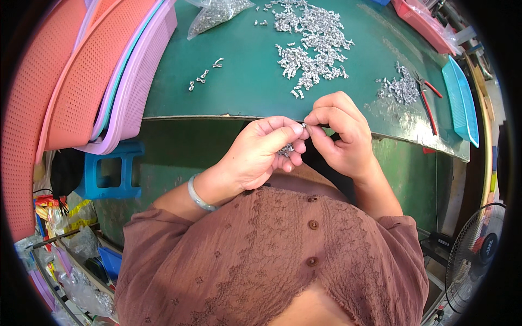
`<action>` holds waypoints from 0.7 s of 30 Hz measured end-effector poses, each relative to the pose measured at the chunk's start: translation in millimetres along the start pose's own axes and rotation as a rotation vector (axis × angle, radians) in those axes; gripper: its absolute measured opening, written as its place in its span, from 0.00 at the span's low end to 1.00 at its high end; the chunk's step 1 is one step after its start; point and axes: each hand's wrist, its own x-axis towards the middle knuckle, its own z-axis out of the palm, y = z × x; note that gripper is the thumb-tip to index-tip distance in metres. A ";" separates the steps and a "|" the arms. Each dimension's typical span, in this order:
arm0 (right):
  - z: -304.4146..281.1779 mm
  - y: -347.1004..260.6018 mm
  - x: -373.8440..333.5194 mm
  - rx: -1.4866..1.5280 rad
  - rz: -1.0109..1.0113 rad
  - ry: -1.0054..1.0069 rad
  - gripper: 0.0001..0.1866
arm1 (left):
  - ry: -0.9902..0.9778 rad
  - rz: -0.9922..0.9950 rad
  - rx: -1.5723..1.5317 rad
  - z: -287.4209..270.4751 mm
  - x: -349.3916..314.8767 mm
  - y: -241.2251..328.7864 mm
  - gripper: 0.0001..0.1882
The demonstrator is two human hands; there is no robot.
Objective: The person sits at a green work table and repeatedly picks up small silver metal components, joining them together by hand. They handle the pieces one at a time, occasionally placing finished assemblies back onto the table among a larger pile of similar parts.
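My left hand [260, 145] is closed, its thumb and forefinger pinching a small silvery metal piece [304, 125] at the table's near edge. More such pieces [286, 149] sit in its curled lower fingers. From the other side, the fingertips of my right hand [343, 136] pinch the same piece, and the two hands meet there. The exact shape of the piece is too small to make out. Beyond my hands, a big loose pile of silvery metal pieces [314, 46] spreads over the green table [239, 70]. A few linked pieces [201, 77] lie apart at the left.
Red-handled pliers [427, 103] lie by a smaller metal pile [401, 88] and a blue tray [460, 100] at right. Stacked plastic baskets [98, 70] crowd the left, above a blue stool [111, 171]. A filled clear bag [217, 15] lies far left; a fan [476, 250] stands lower right.
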 end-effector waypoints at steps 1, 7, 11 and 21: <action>-0.5 1.9 -0.9 0.003 -0.012 -0.012 0.11 | 0.010 0.001 0.007 0.7 0.0 0.1 0.08; -10.1 4.6 6.9 -0.081 0.015 -0.076 0.15 | 0.041 -0.009 0.011 2.4 -1.8 -1.0 0.05; -11.2 7.5 9.6 -0.360 0.003 -0.164 0.13 | 0.029 -0.022 0.007 1.3 -2.2 -1.4 0.04; -13.3 10.6 2.1 -0.279 0.123 0.000 0.06 | -0.038 -0.036 -0.015 -1.7 1.3 -4.2 0.03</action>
